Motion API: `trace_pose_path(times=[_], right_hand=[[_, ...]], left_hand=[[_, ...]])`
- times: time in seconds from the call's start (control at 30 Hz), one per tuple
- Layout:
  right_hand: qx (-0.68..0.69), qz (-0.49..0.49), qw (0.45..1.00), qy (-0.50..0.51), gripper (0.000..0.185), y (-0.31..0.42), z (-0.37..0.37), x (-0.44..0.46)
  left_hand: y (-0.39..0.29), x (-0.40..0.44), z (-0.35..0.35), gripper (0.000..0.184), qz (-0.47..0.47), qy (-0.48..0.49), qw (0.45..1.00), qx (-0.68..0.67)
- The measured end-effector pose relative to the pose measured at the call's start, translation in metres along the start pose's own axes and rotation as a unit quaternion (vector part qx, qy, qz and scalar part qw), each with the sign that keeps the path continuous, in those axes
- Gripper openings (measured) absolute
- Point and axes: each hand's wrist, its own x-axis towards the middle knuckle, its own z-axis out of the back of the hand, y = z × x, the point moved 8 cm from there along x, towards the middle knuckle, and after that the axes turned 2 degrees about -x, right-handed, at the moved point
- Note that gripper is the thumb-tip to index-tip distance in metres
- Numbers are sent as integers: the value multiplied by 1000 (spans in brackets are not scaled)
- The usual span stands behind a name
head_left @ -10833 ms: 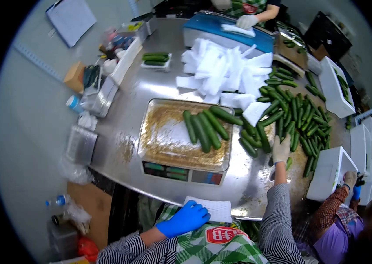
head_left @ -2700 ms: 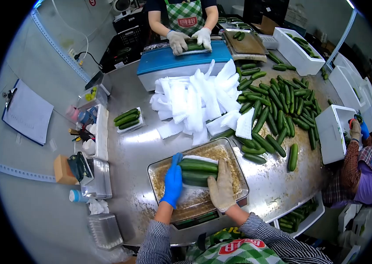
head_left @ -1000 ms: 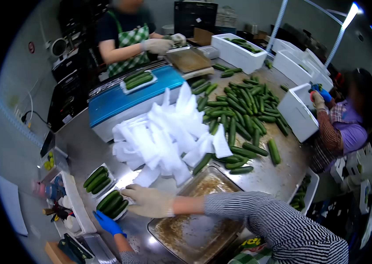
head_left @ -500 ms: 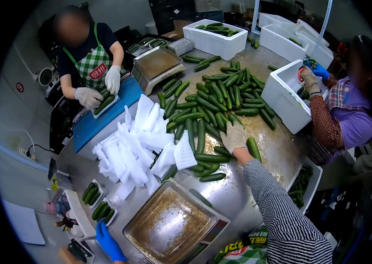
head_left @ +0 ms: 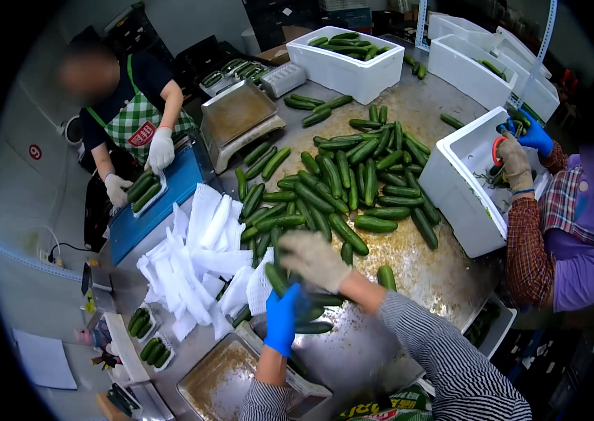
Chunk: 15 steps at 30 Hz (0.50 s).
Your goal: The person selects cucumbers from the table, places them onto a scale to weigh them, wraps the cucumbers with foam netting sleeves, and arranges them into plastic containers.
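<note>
We read a red 9 [head_left: 35,151] on the wall and white characters on a co-worker's red apron label [head_left: 142,133]. Glossy, dark green cucumbers [head_left: 347,235] lie heaped on the metal table [head_left: 353,337]. Our left hand [head_left: 281,321] grips one cucumber [head_left: 275,279]; we cannot tell whether our blurred right hand [head_left: 312,259], beside the heap, holds any.

Left hand [head_left: 283,319]: solid bright blue. Right hand [head_left: 309,259]: beige, blurred. Sleeve [head_left: 444,354]: black-and-white stripes. Cucumbers [head_left: 348,234]: dark green, some paler in patches. Heaped sheets [head_left: 188,270]: white. Surface [head_left: 427,277]: silver-grey, mottled yellow-brown. Foam boxes [head_left: 342,69]: white. Flat machine top [head_left: 149,223]: blue. Co-worker's apron [head_left: 139,118]: green-and-white check, red patch, white lettering. Second co-worker's sleeve [head_left: 527,252]: red-brown check; garment [head_left: 581,263] beside it: purple. Wall sign [head_left: 35,151]: red disc, white mark.
</note>
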Motion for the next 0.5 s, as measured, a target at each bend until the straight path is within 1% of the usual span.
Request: trace_pose_path(times=[0.03,0.07,0.1,0.13,0.2,0.23,0.27,0.3,0.33,0.37,0.4,0.5], right_hand=[[-149,-19,988,-22,47,-20,13,21],[-290,-121,949,-14,47,-43,18,35],[-402,-139,903,-59,40,-94,-6,47],[-381,-138,912,-70,36,-110,-4,59],[-369,-150,912,-99,35,-135,-6,80],[-364,-156,911,-112,35,-143,-9,88],[-353,-185,908,-132,33,-153,-11,91],[-357,-194,907,-108,33,-158,-14,94],[-362,-203,906,-83,33,-157,-11,94],[-369,-213,903,-57,33,-157,-7,92],[-372,-214,903,-10,35,-155,-3,90],[-211,-220,953,-3,33,-115,37,69]], left_hand=[[-1,5,0,26,-7,-42,998,40],[-2,7,-4,25,2,-49,998,35],[-5,8,-6,23,12,-57,998,32],[-10,12,-9,24,7,-52,998,22],[-15,18,-11,27,1,-42,999,0],[-17,25,-10,27,-2,-62,998,-26],[-19,35,-10,27,-6,-81,995,-52],[-19,45,-9,27,-10,-97,992,-79],[-17,59,-8,30,-14,-81,991,-102],[-15,71,-9,36,-10,-78,990,-113],[-11,83,-11,40,-18,-75,989,-128],[-4,115,-27,46,-70,-54,983,-160]])
